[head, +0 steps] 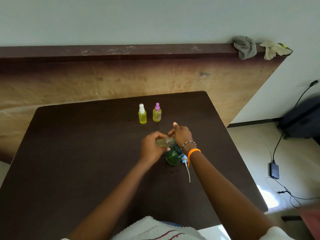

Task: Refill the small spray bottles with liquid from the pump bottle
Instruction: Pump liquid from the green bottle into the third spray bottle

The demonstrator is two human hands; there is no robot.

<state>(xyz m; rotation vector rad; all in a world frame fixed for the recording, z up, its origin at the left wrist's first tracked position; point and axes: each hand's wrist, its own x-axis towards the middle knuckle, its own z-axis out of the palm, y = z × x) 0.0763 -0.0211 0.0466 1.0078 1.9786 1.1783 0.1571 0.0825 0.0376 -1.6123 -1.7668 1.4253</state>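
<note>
- Working at a dark brown table (72, 153) with a matte top and rounded far corners, you face a tan plywood panel (121, 80) capped by a scuffed dark ledge (103, 51), with a pale wall above it.
- At the right end of that ledge hang two crumpled rags, one grey (245, 47) and one cream (273, 50).
- On the pale floor to the right lie a black power adapter (274, 170) with trailing cables, and a dark bag (303, 118) farther back.
- Two small clear spray bottles stand upright side by side towards the far side of the table, both filled with yellow liquid: the left one has a white spray cap (142, 114), the right one a purple cap (157, 113).
- Your left hand (151, 147) is curled round a third small clear bottle (163, 142), tipped on its side, uncapped, with pale yellow liquid inside.
- Your right hand (181, 134), wearing a beaded bracelet and an orange band at the wrist, has its fingers bent at that bottle's neck with the thumb raised; you cannot tell exactly what it pinches.
- The green translucent pump bottle (173, 157) stands just beneath both hands, on the near side of them.
- A blue spray head with a thin white dip tube (187, 168) lies on the table just right of the green bottle.
</note>
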